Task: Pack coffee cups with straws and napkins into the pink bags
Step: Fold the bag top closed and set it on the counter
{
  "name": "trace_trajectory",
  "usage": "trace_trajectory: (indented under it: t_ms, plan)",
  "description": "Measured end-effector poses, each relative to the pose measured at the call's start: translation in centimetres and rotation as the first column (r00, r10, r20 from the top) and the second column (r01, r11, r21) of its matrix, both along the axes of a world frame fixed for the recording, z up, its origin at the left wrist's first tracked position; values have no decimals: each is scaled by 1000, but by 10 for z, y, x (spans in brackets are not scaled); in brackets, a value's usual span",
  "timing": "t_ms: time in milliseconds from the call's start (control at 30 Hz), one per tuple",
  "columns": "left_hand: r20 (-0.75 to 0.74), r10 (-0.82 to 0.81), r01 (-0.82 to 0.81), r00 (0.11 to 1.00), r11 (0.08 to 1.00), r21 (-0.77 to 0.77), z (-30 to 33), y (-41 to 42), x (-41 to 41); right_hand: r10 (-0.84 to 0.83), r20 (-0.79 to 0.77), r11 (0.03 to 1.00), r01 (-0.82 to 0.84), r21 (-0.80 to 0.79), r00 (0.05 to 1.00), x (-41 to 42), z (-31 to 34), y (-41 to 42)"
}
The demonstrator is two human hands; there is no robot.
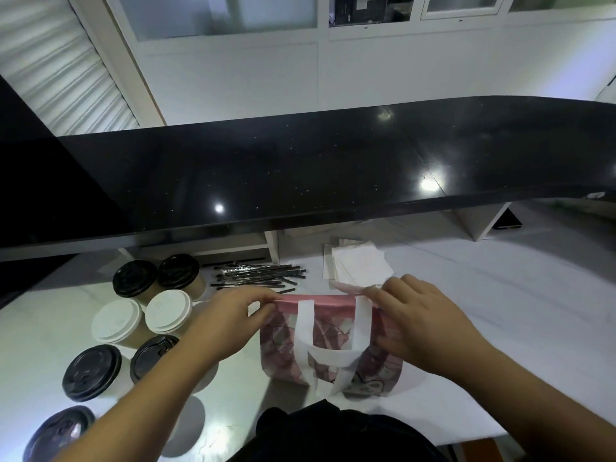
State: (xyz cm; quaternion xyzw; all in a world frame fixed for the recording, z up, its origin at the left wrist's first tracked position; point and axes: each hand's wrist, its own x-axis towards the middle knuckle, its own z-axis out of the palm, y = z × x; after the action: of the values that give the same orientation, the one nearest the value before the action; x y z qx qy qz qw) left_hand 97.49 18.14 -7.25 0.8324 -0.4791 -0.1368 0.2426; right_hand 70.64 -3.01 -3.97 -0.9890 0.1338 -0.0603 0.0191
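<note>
I see a pink bag standing on the white table, its white handles hanging down the near side. My left hand and right hand each pinch its top edge. Lidded cups sit left; straws and napkins lie behind it.

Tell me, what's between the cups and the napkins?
The pile of wrapped straws lies between the cups and the napkins on the white counter, as the head view shows. Nearer the person, both hands hold a pink bag.
</note>
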Motion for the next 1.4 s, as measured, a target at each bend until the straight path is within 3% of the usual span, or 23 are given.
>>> trace_trajectory:
  t_ms: [167, 367, 500, 700, 1067, 1300, 1400]
  plan:
    - [-17, 1, -2, 1000, 998, -68, 5, 2, -5, 9, -110, 992, -22, -125, 994, 22, -4, 15]
    - [-103, 140, -155, 985, 977, -144, 7, 18, -5, -45, -280, 995, 20, -93, 959, 44, 10, 15]
    - [-181, 191, -220, 965, 962, -159, 10, 34, -4, -103, -366, 993, 116, 14, 925, 57, 37, 26]
    - [-284, 176, -243, 943, 944, -221, 25, 60, -4, -212, -369, 969, 243, 40, 905, 82, 120, 41]
    - [-328, 61, -194, 943, 900, -389, 98, 73, 37, -319, -48, 921, 322, 218, 946, 183, 291, 44]
    - [-519, 111, -377, 847, 814, -441, 104, 60, 105, -359, 230, 932, 335, 139, 904, 298, 283, 32]
    - [-542, 155, -408, 826, 828, -384, 104, 51, 133, -356, 335, 935, 331, 131, 873, 346, 267, 29]
